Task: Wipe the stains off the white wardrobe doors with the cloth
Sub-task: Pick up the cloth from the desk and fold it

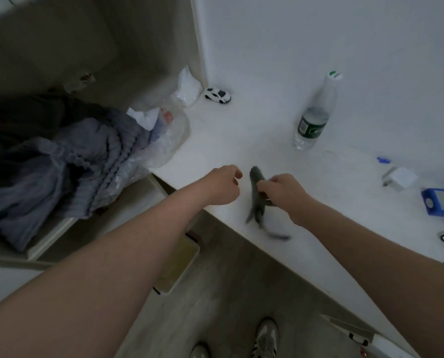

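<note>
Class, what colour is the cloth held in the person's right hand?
Dark grey; the cloth shows in the head view, gripped by the right hand.

we count: 1 grey cloth [257, 195], 2 hands – left hand [222, 184], right hand [284, 188]; 1 water bottle [315, 117], 1 toy car [217, 95], 1 white charger block [399, 179], 1 blue-cased device [440, 202], 1 blue pen cap [383, 159], 2 plastic bags – clear bag [169, 140], white bag [188, 91]; 2 shoes – left shoe [200, 351], right shoe [266, 337]; 1 clothes pile [60, 164]
</note>
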